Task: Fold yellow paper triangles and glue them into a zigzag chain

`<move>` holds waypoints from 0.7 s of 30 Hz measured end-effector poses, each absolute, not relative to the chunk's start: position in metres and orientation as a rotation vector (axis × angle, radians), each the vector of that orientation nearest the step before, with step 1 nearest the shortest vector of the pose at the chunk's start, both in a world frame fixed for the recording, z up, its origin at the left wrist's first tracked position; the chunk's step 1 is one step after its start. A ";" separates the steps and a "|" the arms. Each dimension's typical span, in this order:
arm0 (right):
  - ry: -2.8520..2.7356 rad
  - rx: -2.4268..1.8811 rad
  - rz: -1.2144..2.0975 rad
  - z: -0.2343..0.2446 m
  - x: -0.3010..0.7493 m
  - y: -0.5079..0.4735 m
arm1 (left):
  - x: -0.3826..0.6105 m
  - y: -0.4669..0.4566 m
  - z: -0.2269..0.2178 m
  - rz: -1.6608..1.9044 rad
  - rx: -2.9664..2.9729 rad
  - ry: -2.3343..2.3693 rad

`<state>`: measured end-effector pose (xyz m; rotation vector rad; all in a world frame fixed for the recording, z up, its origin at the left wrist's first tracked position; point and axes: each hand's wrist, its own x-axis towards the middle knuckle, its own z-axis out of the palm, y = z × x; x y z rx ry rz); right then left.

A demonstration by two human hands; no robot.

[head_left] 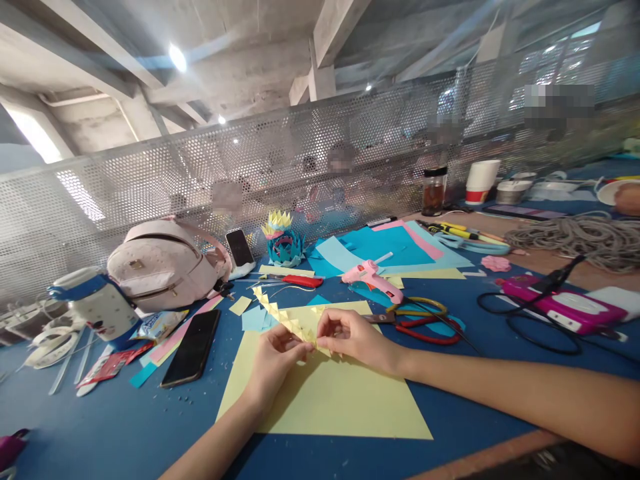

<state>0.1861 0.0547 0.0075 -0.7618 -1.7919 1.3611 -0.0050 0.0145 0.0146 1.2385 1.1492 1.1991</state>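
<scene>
A strip of folded yellow paper points [273, 309] runs up and to the left from between my two hands. My left hand [280, 353] is closed on its lower part, thumb and fingers pinched together. Beside it, my right hand [350, 337] pinches the strip's near end. Both hands are over a large yellow paper sheet [345, 407] on the blue table. Red-and-yellow-handled scissors [425, 320] lie just right of my right hand. Behind them rests a pink glue gun [371, 279]. Small yellow [241, 306] and light blue paper pieces [256, 319] lie beyond my left hand.
A black phone [193, 348], a cartoon flask [97, 307] and a pink backpack [163, 263] are at left. A red utility knife [303, 281] and a blue-and-yellow paper crown shape [284, 243] stand farther back. Coloured sheets [400, 243], a magenta power strip [565, 303] and rope [595, 240] lie right.
</scene>
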 end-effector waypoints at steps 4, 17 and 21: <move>-1.800 -0.759 1.360 0.003 0.186 0.057 | -0.004 0.014 0.015 1.194 1.242 1.167; -1.830 -0.760 1.317 0.006 0.185 0.055 | -0.003 0.015 0.017 1.170 1.257 1.222; -1.825 -0.758 1.316 0.007 0.185 0.054 | -0.003 0.016 0.015 1.169 1.259 1.230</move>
